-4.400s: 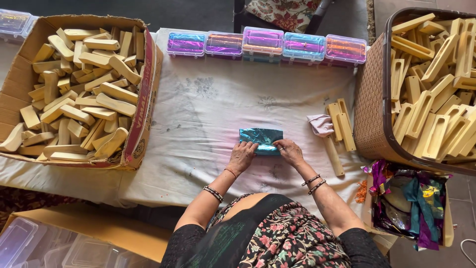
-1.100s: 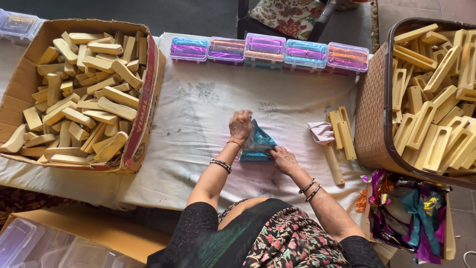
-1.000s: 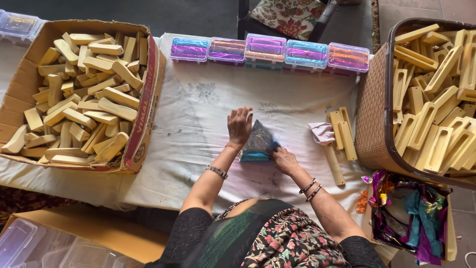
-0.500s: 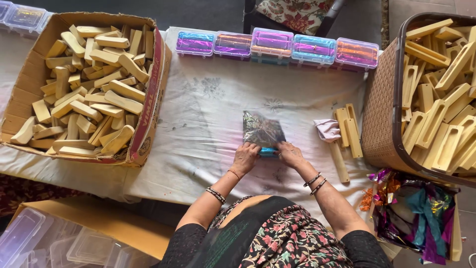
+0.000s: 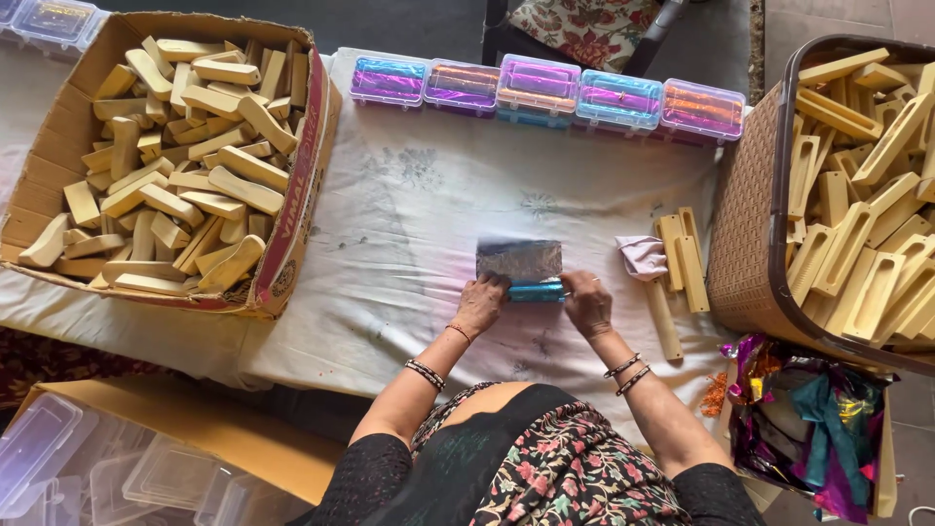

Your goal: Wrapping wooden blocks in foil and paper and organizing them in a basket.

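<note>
Pinching a foil-wrapped bar (image 5: 534,289) between them, left hand (image 5: 479,304) and right hand (image 5: 587,302) grip its ends.

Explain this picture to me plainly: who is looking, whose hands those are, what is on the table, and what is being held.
The picture comes from a camera worn on a person's head, looking straight down at their own two bare hands. The left hand and right hand press on a small bar wrapped in teal foil, with a silver foil sheet spread flat just behind it. They work on a table covered with a white cloth. On the person's left is a cardboard box full of pale wooden blocks; on the right, a brown basket with more. A row of clear plastic boxes holding coloured foil lines the far edge. A few loose blocks lie near the right hand.
</note>
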